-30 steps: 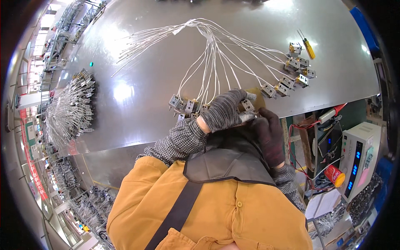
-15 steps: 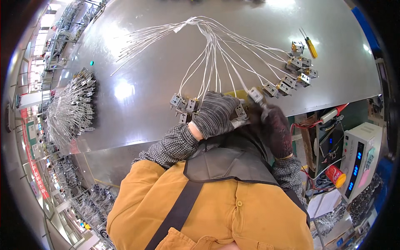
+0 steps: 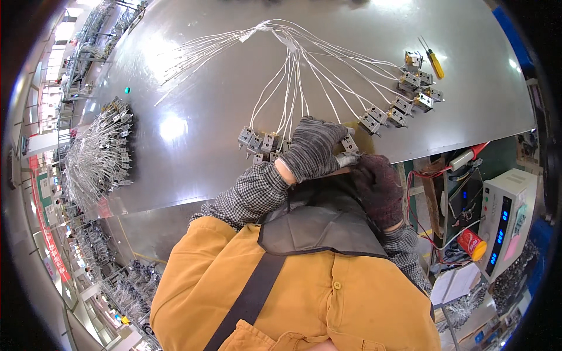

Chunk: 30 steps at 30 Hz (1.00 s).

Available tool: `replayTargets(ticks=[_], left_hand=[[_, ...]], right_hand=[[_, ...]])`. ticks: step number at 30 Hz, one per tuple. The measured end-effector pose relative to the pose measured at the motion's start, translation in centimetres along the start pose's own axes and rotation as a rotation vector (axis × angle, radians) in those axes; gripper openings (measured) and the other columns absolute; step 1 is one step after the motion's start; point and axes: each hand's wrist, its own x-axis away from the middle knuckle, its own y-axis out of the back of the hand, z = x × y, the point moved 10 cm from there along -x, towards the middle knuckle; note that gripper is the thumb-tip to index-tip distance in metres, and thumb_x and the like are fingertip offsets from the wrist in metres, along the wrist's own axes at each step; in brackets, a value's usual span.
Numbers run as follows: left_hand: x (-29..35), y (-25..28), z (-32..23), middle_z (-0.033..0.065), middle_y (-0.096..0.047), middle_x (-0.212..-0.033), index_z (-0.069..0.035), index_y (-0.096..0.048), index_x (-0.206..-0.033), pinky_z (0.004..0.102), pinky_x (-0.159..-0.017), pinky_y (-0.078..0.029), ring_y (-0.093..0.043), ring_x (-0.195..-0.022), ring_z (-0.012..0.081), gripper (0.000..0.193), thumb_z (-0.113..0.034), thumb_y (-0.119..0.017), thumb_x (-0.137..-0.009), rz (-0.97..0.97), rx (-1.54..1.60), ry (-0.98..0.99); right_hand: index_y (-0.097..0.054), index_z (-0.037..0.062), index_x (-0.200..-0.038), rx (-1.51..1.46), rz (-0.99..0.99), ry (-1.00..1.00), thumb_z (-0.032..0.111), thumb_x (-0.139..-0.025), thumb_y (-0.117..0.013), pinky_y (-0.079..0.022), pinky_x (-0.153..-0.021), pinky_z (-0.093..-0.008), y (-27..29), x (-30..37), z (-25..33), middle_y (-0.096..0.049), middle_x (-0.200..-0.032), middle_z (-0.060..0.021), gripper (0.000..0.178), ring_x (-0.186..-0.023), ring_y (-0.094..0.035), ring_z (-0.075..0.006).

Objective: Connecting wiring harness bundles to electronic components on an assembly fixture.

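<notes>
My left hand (image 3: 313, 149), in a grey knit glove, is closed at the table's near edge. Its fingertips grip a small boxy silver metal part (image 3: 349, 143) on a white wire. Just right of it, my right hand (image 3: 380, 190) in a dark maroon glove has curled fingers close to that part; what they hold is hidden. More metal parts (image 3: 249, 139) lie left of my left hand, partly covered by it. Another group of such parts (image 3: 398, 111) sits to the right. Their white wires (image 3: 293, 52) run up to a taped bundle and fan out leftward.
A screwdriver with a yellow handle (image 3: 435, 64) lies at the right. A big heap of wired parts (image 3: 99, 155) covers the table's left end. Beyond the right edge stand a white instrument with blue digits (image 3: 508, 225), a red can (image 3: 470, 243) and red cables.
The wired metal part that was by my right hand now rests with the group on the right. My right hand has drawn down and left, to the part in my left hand.
</notes>
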Motion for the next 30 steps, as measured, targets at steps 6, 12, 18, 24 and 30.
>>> replayTargets(ticks=[6,12,18,24,30], left_hand=[[0.5,0.2,0.4,0.0110,-0.080,-0.098,-0.010,-0.080,-0.121,0.0423,-0.088,-0.057,-0.076,-0.087,0.0315,0.051,-0.042,-0.088,-0.082,-0.028,0.052,0.039],[0.4,0.1,-0.3,0.0104,-0.080,-0.098,-0.010,-0.080,-0.120,0.0431,-0.087,-0.057,-0.077,-0.089,0.0310,0.050,-0.042,-0.088,-0.081,-0.031,-0.035,0.020],[0.3,-0.2,0.1,0.0108,-0.079,-0.096,-0.010,-0.079,-0.120,0.0442,-0.087,-0.056,-0.076,-0.089,0.0308,0.053,-0.045,-0.089,-0.081,-0.039,-0.002,0.038],[0.2,-0.3,0.0,0.0114,-0.079,-0.097,-0.010,-0.078,-0.122,0.0434,-0.088,-0.057,-0.076,-0.089,0.0319,0.056,-0.046,-0.088,-0.081,-0.025,-0.045,0.062],[0.1,-1.0,0.5,0.0157,-0.078,-0.101,-0.004,-0.076,-0.123,0.0453,-0.091,-0.056,-0.075,-0.094,0.0342,0.062,-0.048,-0.089,-0.081,0.057,-0.009,0.150]], right_hand=[[-0.066,0.0009,-0.126,-0.805,0.163,-0.649,0.012,-0.100,-0.071,-0.059,-0.086,-0.0399,-3.3,2.9,-4.4,-0.071,-0.113,-0.0178,0.029,-0.103,-0.073,-0.0260],[-0.063,0.0002,-0.128,-0.264,0.036,-0.242,0.018,-0.101,-0.072,-0.057,-0.088,-0.0367,-1.6,2.0,-3.0,-0.071,-0.117,-0.0174,0.034,-0.102,-0.072,-0.0266],[-0.062,-0.0006,-0.124,-0.843,0.073,-0.703,0.020,-0.100,-0.073,-0.057,-0.084,-0.0381,-4.0,4.1,-6.4,-0.069,-0.111,-0.0162,0.033,-0.096,-0.069,-0.0267],[-0.061,-0.0019,-0.126,-0.695,0.130,-0.661,0.018,-0.102,-0.069,-0.057,-0.083,-0.0369,-3.9,3.4,-5.5,-0.067,-0.114,-0.0145,0.033,-0.098,-0.068,-0.0242],[-0.065,-0.0032,-0.120,-0.004,0.047,-0.093,0.018,-0.106,-0.064,-0.058,-0.083,-0.0399,-0.5,1.1,-1.3,-0.066,-0.123,-0.0187,0.026,-0.099,-0.069,-0.0281]])
